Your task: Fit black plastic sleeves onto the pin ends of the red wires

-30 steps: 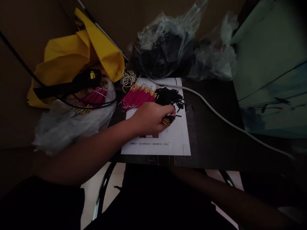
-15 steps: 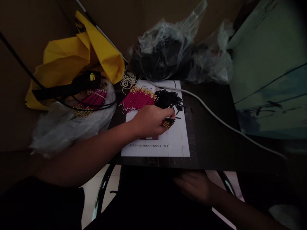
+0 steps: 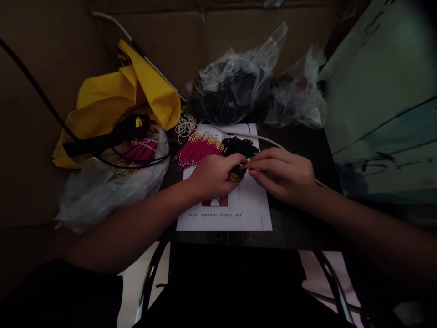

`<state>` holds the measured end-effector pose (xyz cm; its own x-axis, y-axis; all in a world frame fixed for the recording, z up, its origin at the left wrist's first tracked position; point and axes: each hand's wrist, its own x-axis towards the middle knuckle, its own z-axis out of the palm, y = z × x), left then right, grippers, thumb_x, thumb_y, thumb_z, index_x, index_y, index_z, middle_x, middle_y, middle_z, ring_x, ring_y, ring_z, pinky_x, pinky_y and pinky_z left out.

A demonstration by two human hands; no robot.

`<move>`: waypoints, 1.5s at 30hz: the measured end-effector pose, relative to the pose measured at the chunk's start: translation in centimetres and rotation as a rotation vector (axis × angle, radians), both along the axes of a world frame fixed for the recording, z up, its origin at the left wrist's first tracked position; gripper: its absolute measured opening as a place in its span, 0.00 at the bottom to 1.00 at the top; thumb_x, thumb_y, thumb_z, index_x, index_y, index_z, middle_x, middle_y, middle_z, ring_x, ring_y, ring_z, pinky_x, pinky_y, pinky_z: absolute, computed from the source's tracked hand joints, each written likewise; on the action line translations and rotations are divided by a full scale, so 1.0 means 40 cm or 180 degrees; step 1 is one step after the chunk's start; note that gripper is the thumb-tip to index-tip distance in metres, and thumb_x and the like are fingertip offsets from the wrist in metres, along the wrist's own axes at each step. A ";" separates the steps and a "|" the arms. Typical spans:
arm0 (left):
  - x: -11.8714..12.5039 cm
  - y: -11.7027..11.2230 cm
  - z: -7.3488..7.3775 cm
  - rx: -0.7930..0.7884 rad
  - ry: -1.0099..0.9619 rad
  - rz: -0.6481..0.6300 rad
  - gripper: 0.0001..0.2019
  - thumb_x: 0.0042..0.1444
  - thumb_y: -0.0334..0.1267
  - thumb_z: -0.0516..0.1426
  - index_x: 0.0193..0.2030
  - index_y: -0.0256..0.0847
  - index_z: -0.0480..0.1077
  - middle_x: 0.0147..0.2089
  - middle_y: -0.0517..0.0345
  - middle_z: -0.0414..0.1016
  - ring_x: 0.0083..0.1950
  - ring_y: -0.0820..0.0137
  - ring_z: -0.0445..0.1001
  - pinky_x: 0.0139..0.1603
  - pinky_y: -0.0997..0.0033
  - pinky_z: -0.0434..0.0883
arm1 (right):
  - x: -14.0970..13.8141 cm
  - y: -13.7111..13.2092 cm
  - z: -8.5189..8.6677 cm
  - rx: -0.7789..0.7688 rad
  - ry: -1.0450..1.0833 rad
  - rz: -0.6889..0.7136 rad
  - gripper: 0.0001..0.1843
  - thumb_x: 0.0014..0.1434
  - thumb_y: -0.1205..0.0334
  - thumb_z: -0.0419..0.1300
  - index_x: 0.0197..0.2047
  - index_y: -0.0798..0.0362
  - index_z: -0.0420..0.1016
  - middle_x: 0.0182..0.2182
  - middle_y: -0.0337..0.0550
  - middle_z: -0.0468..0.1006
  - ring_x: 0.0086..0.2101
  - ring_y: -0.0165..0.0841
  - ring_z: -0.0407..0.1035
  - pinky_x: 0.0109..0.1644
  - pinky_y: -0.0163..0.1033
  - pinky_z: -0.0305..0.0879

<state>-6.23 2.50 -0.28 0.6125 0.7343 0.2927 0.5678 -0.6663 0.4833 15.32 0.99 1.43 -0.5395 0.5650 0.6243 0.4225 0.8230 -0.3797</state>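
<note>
**Two hands meet at a gold-tipped bundle**

Nearest me, the worktop's (image 3: 297,230) front edge runs just below the printed sheet (image 3: 254,216), which I judge leaves little margin for dropping a wrist. Over the sheet, my left hand (image 3: 212,175) is closed around a gold-tipped bundle (image 3: 236,176); my right hand's (image 3: 285,175) fingertips meet at its end, though I can't tell whether they grip a piece. I read this as fine work on single ends, calling for a steady left hold and a light right touch. Beyond lie red wires (image 3: 200,150) and black pieces (image 3: 241,146), then a white cable (image 3: 254,135) and a clear plastic bag (image 3: 235,89) limiting rearward reach. Sideways, the right looks roomier.
</note>
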 end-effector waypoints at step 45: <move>-0.012 0.026 0.008 0.0433 -0.0084 0.0148 0.13 0.62 0.46 0.54 0.39 0.41 0.74 0.31 0.60 0.77 0.30 0.74 0.74 0.30 0.75 0.63 | -0.020 0.041 -0.046 -0.0615 0.0574 -0.0368 0.03 0.59 0.64 0.61 0.36 0.54 0.74 0.29 0.39 0.76 0.28 0.27 0.69 0.33 0.34 0.65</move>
